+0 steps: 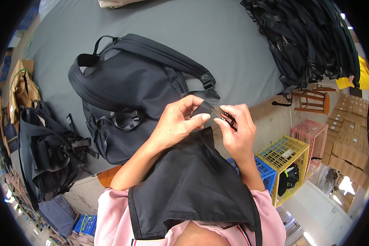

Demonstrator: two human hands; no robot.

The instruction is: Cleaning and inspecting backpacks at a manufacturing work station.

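A black backpack (131,88) lies on the grey-covered table with its padded shoulder straps on top. At its near right corner my left hand (176,123) is closed, thumb and fingers pinching a flat black strap (204,107). My right hand (240,128) is closed on small thread snips (228,117) with dark handles. Their metal end meets the strap held by my left hand. A plastic buckle (208,80) on one shoulder strap lies just beyond my hands, and another buckle (135,117) rests on the bag's near side.
More black backpacks (311,45) are piled at the table's far right, and others (55,151) stand at the left edge. Yellow (285,149), pink (309,131) and blue plastic crates sit below on the right. A wooden stool (313,101) and stacked cartons (348,135) are beyond.
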